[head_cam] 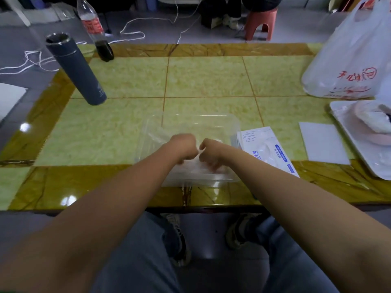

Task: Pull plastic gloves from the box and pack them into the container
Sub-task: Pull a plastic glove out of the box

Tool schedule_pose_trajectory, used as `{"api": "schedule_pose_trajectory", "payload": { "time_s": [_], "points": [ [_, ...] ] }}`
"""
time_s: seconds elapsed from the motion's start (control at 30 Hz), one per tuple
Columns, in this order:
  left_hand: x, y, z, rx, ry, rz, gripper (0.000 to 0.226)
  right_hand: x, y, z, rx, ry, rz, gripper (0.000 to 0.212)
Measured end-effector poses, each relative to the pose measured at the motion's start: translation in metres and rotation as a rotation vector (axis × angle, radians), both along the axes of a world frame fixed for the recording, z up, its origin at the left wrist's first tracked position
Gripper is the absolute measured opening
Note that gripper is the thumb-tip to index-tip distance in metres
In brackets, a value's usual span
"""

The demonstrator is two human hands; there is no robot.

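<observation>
Dark grey cylindrical metal flask (77, 68): upright, well off to far-L of L hand. L hand (184, 148): fingers curled, gripping thin clear plastic glove (195, 167), which is crumpled and blurred. Glove sits betw. and under both hands, inside clear rectangular plastic container (196, 118), at its near end. R hand (209, 152): just beside L, clenched on same glove. White-and-blue flat glove box (266, 146): just R of R hand, beside container. White paper sheet (323, 142) further R.

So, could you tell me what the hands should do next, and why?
Probably press it down and let go: the left hand and right hand both grip a thin glove low in the container, so it looks ready to release.
</observation>
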State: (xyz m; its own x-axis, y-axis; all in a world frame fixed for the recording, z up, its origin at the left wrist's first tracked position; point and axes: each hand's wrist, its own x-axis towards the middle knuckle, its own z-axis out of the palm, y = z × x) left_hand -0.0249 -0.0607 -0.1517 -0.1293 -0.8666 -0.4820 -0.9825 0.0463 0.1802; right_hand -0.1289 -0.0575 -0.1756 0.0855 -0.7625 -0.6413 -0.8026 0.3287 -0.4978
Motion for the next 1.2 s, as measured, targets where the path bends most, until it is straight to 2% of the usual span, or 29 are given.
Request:
{"api": "schedule_pose_trajectory", "payload": {
  "time_s": [0.07,0.1,0.2,0.27,0.37,0.43,0.5,0.6,0.67,0.73,0.83,0.9,0.97,1.03,1.1,1.2],
  "points": [
    [0.016,-0.007,-0.02,0.222,0.025,0.13,0.009,0.005,-0.002,0.001,-0.068,-0.035,-0.012,0.029],
    [0.021,-0.01,-0.027,0.268,0.055,0.142,0.009,0.007,-0.002,0.0,-0.059,-0.05,-0.01,0.024],
    [0.029,-0.014,-0.036,0.34,0.138,0.166,0.017,0.011,-0.005,-0.01,0.111,-0.029,-0.074,0.014],
    [0.032,-0.014,-0.034,0.351,0.136,0.218,0.035,0.008,-0.009,-0.014,0.138,0.017,-0.107,0.014],
    [0.04,-0.014,-0.033,0.399,0.06,0.275,0.091,0.001,-0.012,-0.017,0.056,0.022,-0.157,0.022],
    [0.041,-0.015,-0.034,0.413,0.062,0.27,0.099,-0.001,-0.01,-0.018,0.031,-0.003,-0.182,0.037],
    [0.04,-0.013,-0.033,0.386,0.083,0.286,0.093,0.001,-0.005,-0.012,0.024,-0.003,-0.143,0.043],
    [0.036,-0.007,-0.021,0.203,0.085,0.249,0.049,-0.002,0.003,0.011,-0.15,-0.137,-0.124,0.045],
    [0.028,-0.002,-0.006,-0.01,0.05,0.212,0.025,-0.014,0.007,0.033,-0.323,-0.3,-0.159,0.035],
    [0.012,0.003,0.013,-0.227,0.091,0.208,0.017,-0.034,0.015,0.06,-0.473,-0.365,-0.203,0.017],
    [-0.029,0.021,0.044,-0.401,0.247,0.161,0.011,-0.082,0.023,0.071,-0.555,-0.282,-0.326,0.012],
    [-0.062,0.041,0.057,-0.39,0.379,0.07,0.007,-0.118,0.036,0.06,-0.53,-0.113,-0.353,0.016],
    [-0.096,0.063,0.059,-0.288,0.513,-0.029,0.018,-0.147,0.053,0.043,-0.467,0.077,-0.321,0.021],
    [-0.127,0.081,0.052,-0.171,0.536,-0.091,0.034,-0.16,0.07,0.025,-0.419,0.174,-0.271,0.029],
    [-0.152,0.094,0.038,-0.101,0.432,-0.106,0.047,-0.166,0.081,0.01,-0.448,0.208,-0.25,0.032],
    [-0.165,0.095,0.009,-0.005,0.294,-0.022,0.071,-0.167,0.086,-0.002,-0.536,0.205,-0.313,0.021]
  ]
}}
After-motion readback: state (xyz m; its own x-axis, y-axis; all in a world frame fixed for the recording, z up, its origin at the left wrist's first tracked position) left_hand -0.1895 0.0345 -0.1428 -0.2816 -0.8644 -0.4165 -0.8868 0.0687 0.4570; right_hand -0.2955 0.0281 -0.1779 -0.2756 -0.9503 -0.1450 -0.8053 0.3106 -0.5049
